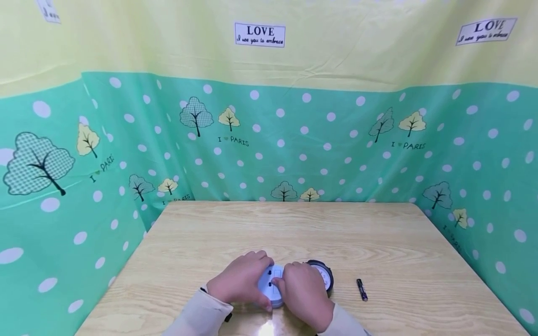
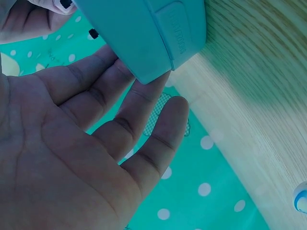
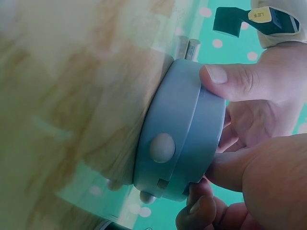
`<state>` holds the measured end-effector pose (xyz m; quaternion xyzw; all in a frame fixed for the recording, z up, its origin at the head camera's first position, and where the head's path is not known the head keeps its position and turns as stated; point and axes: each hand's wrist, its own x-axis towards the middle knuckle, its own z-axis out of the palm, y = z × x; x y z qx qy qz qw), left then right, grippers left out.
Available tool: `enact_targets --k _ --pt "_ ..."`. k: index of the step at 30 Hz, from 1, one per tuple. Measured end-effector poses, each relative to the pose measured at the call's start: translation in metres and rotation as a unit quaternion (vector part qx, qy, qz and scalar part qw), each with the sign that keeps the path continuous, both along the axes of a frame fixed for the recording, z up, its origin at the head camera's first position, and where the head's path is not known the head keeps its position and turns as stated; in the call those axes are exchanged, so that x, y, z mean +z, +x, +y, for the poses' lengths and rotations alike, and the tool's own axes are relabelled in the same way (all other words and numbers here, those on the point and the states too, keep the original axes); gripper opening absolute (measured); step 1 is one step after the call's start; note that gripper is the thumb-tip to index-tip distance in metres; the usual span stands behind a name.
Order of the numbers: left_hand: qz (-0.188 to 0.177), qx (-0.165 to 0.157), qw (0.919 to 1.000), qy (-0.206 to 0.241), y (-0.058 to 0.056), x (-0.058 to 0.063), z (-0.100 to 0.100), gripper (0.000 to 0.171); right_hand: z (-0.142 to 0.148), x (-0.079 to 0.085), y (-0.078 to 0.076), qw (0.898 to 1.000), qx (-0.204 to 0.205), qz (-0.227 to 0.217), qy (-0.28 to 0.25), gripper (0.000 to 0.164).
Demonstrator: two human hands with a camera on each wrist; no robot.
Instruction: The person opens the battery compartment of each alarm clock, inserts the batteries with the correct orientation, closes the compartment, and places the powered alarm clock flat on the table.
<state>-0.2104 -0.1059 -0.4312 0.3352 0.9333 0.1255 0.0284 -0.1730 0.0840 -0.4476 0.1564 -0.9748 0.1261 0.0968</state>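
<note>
Both hands are at a small pale-blue clock-like device (image 1: 272, 287) that lies back side up, with two black knobs on its back. My left hand (image 1: 244, 280) grips it from the left, thumb at the near edge and fingers along the far edge. The right hand (image 1: 305, 291) has its thumb on the back beside a knob and its other fingers curled at the side. In the right wrist view, a rounded pale button shows on the side of the blue housing (image 3: 168, 115). The left wrist view shows an embossed cover on the device (image 2: 144, 38).
A black-rimmed round dial (image 1: 329, 280) lies on the wooden table (image 1: 290, 224) just right of the right hand, partly hidden by it. Further right is a dark battery (image 1: 362, 290). A patterned curtain (image 1: 290, 121) surrounds the table's back and sides.
</note>
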Motion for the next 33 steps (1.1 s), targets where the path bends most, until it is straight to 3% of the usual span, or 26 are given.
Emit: enact_targets --k 8,33 --pt "-0.005 -0.003 1.0 -0.002 0.0012 0.0018 0.0016 0.094 0.0013 -0.0006 -0.0008 1.0 -0.002 -0.024 -0.015 0.038" --pt "0.0 -0.002 1.0 -0.002 -0.0002 -0.001 0.0009 0.095 0.0009 -0.0032 -0.0025 1.0 0.0 0.0 -0.009 0.039"
